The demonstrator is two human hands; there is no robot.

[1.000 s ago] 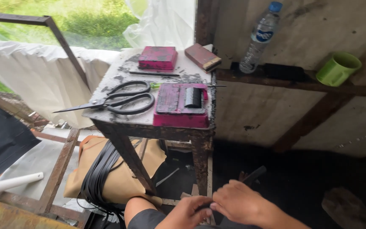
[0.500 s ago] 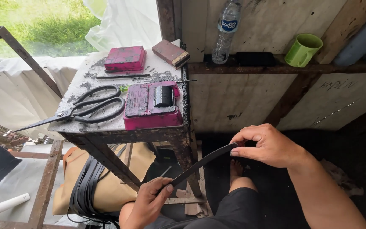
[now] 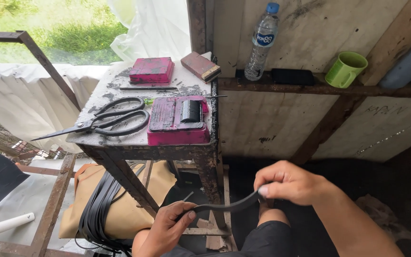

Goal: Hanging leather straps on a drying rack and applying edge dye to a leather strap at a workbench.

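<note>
Both hands grip a black strip [image 3: 224, 207], possibly rubber, low before the counter [image 3: 120, 143]: left hand [image 3: 167, 228] pinches one end, right hand [image 3: 288, 183] the other, bending it between them.

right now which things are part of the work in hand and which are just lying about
In hand:
left hand
right hand
black strip, held between both
bundle of black strips under the table

Lying about:
scissors
pink blocks
water bottle
green mug
</note>
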